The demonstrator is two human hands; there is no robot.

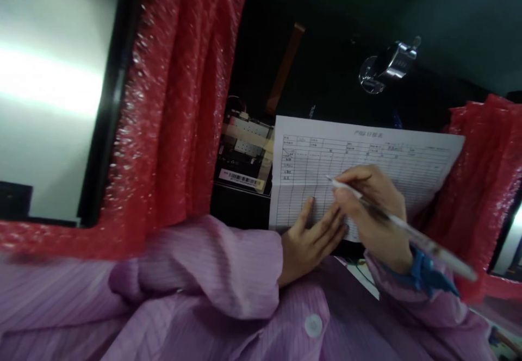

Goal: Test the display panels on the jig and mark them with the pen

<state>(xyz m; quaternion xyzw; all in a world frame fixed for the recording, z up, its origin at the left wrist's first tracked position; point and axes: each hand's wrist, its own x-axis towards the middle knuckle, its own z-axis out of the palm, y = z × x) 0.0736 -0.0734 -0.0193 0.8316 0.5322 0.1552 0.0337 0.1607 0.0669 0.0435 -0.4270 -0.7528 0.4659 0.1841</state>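
A printed form [310, 192] with a ruled table lies on the dark work surface, its upper rows partly filled in. My right hand [373, 209] grips a white pen [424, 240] between thumb and fingers, its tip over the middle columns of the sheet. Whether the tip touches the paper I cannot tell. My left hand [316, 236] lies flat on the lower part of the form, fingers stretched out and holding nothing. A blue band [428, 271] circles my right wrist.
Red bubble wrap [163, 105] with a flat panel [49, 105] on it is at left; more red wrap [495, 160] is at right. Beside the form sits a circuit board [247, 138] with a barcode label [241, 179]. A shiny metal object [397, 62] stands behind.
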